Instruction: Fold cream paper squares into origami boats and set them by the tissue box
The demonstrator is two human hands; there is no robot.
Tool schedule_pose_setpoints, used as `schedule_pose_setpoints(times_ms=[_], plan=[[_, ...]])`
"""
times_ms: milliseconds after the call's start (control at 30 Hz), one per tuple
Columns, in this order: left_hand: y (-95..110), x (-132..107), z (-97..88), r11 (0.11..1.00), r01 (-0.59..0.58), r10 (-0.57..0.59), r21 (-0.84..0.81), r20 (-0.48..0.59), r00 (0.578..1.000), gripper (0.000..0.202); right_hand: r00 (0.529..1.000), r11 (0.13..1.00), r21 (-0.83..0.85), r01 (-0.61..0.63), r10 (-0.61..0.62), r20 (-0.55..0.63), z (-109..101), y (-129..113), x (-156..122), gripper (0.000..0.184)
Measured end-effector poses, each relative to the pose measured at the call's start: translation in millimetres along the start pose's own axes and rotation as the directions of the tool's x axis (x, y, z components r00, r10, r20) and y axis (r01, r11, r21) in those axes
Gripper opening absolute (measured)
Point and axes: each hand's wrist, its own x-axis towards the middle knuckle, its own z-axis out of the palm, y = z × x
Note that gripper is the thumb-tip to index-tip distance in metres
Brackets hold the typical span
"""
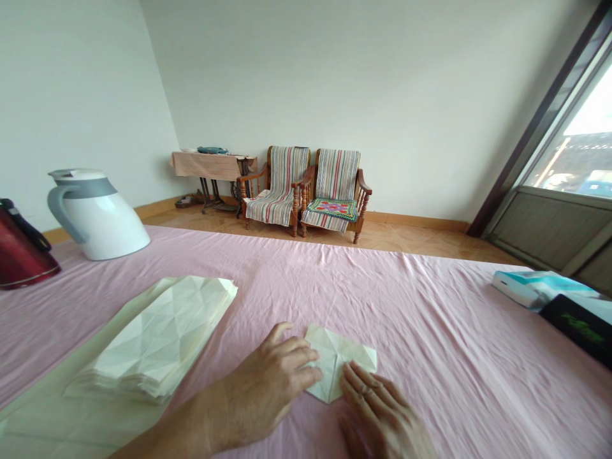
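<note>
A small piece of pale folded paper [329,360] lies on the pink cloth in front of me, with crease lines meeting near its middle. My left hand [277,376] reaches over its left edge, fingers bent and apart, the tips touching the paper. On the right side, my right hand [377,401] lies with its fingers stretched over the lower right of the sheet, pressing on it. To the left rests a stack of creased pale paper sheets [162,325], on top of a larger flat sheet [57,414].
A white and grey jug [105,217] and a red flask [21,248] stand at the left on the pink tablecloth [406,306]. At the right lie a blue and white tissue pack [530,287] and a black box [578,328]. Two wooden chairs [329,185] stand beyond.
</note>
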Motion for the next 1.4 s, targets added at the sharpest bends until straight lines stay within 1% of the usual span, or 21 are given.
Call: schedule_pose_setpoints(times_ms=[133,267,400,500,567,667,733,800,833,900,1000,1100,1167,1267,1333,1400], plan=[[-4,1,6.6,0.996,-0.041,0.044,0.079,-0.039,0.998,0.025,1.000,1.000,-0.001,-0.001,0.001,0.001,-3,0,2,0.032],[-12,5,15.5,0.987,-0.093,0.106,0.132,-0.093,0.990,0.021,1.000,1.000,-0.001,-0.007,0.007,-0.018,-2,-1,2,0.032],[-20,8,21.7,0.986,-0.128,0.143,0.109,-0.147,0.979,0.018,0.997,1.000,0.001,-0.015,0.015,-0.071,2,-2,2,0.031],[-23,9,23.2,0.988,-0.131,0.143,0.081,-0.167,0.976,0.017,0.998,1.000,0.005,-0.018,0.018,-0.066,2,-2,2,0.031],[-21,8,22.0,0.989,-0.125,0.136,0.077,-0.163,0.977,0.018,0.997,0.999,0.015,-0.035,0.036,-0.066,2,-1,3,0.031],[-14,6,18.2,0.986,-0.149,0.156,0.078,-0.099,0.983,0.017,0.994,0.996,0.040,-0.077,0.080,-0.079,0,-1,4,0.030],[-9,5,16.3,0.984,-0.163,0.167,0.066,-0.062,0.984,0.018,0.994,0.994,0.078,-0.078,0.083,-0.074,-2,-1,5,0.029],[-6,5,15.8,0.990,-0.140,0.140,0.008,-0.064,0.988,0.014,0.996,0.988,0.137,-0.064,0.071,-0.048,-4,-1,6,0.028],[-6,6,16.0,0.993,-0.113,0.110,-0.040,-0.076,0.991,0.013,0.997,0.984,0.171,-0.056,0.063,-0.038,-5,-1,6,0.027],[-6,7,16.7,0.986,-0.046,0.030,-0.160,-0.101,0.994,0.015,0.998,0.972,0.231,-0.041,0.050,-0.036,-6,-3,7,0.026],[-7,11,17.0,0.944,0.048,-0.082,-0.327,-0.092,0.992,0.017,0.998,0.960,0.281,-0.010,0.028,-0.058,-7,-6,8,0.025],[-8,17,16.5,0.893,0.096,-0.131,-0.440,-0.049,0.990,0.011,0.997,0.952,0.304,-0.008,0.031,-0.072,-9,-9,8,0.026],[-9,22,16.6,0.875,0.124,-0.147,-0.468,-0.014,0.989,0.011,0.997,0.948,0.317,-0.022,0.045,-0.067,-9,-10,6,0.027],[-10,29,17.7,0.872,0.195,-0.200,-0.448,0.038,0.979,0.017,0.998,0.940,0.337,-0.053,0.060,-0.012,-9,-10,0,0.028],[-11,33,18.9,0.876,0.243,-0.243,-0.417,0.054,0.969,0.022,0.997,0.935,0.347,-0.078,0.072,0.029,-9,-10,-4,0.027],[-11,35,20.2,0.875,0.272,-0.273,-0.399,0.056,0.960,0.023,0.997,0.935,0.346,-0.076,0.071,0.028,-9,-9,-6,0.027]])
